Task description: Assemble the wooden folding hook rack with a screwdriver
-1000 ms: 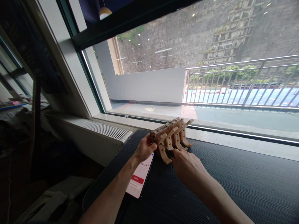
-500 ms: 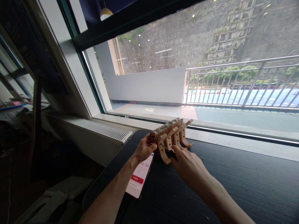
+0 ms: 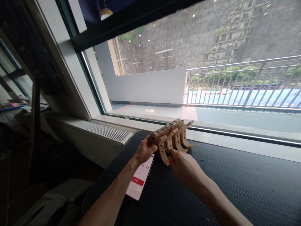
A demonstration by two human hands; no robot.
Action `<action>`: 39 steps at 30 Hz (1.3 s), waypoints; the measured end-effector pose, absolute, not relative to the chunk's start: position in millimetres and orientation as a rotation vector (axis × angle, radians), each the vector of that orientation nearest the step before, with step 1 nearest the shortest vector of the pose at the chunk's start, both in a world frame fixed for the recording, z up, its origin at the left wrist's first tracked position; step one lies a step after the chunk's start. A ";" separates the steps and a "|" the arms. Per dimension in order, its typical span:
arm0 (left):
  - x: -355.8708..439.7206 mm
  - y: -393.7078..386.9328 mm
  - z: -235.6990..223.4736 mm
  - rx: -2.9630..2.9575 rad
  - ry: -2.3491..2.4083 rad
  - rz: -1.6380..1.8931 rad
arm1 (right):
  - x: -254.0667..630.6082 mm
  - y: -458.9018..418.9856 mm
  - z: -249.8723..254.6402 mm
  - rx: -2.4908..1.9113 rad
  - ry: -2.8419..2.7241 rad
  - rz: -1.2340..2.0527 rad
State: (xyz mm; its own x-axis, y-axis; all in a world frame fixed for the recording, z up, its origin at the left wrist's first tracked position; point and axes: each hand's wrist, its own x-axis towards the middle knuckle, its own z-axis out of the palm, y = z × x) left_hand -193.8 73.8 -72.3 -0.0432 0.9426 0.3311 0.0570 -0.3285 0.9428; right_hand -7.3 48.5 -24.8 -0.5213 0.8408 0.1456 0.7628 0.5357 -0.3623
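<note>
Both hands (image 3: 183,162) and forearms (image 3: 209,188) are bare.

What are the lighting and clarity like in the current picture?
Head view: bright daylight fills the window, where white streaks and dots look like reflections; head view: the lower left falls into deep shadow; head view: the phone is lit, its small print unreadable; head view: the thin tool at the right hand shows little detail.

Lg daylit window (image 3: 162,59), wht radiator (image 3: 103,130), blk table (image 3: 225,175), dim floor (image 3: 20,185), prob. brown
</note>
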 end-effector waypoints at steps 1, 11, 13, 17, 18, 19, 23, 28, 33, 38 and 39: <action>-193.7 73.4 -71.8 1.463 1.107 1.471 | -5.3 52.7 -26.6 -1.287 -2.430 0.466; -194.2 75.2 -74.6 1.500 1.109 1.476 | 7.2 58.7 -25.0 -1.272 -2.361 0.614; -195.0 75.2 -75.7 1.494 1.118 1.473 | 9.6 55.5 -21.5 -1.270 -2.363 0.526; -195.7 75.5 -77.6 1.506 1.101 1.477 | 9.6 49.8 -15.8 -1.171 -2.396 0.375; -195.6 75.8 -77.8 1.506 1.098 1.483 | 8.2 48.3 -14.6 -1.174 -2.416 0.327; -195.4 76.0 -77.9 1.503 1.099 1.486 | 6.4 46.9 -13.5 -1.187 -2.443 0.275; -194.1 76.3 -76.8 1.488 1.110 1.492 | -1.7 42.7 -10.2 -1.255 -2.550 0.043; -193.0 74.3 -75.1 1.498 1.107 1.496 | -4.2 42.3 -11.6 -1.264 -2.542 -0.040; -193.2 74.0 -75.5 1.476 1.120 1.484 | 1.9 50.8 -14.8 -1.272 -2.424 0.182; -192.6 75.3 -75.3 1.474 1.082 1.502 | 5.3 59.6 -15.0 -1.252 -2.314 0.466; -192.6 75.5 -75.2 1.475 1.081 1.502 | 4.8 59.4 -15.0 -1.260 -2.301 0.487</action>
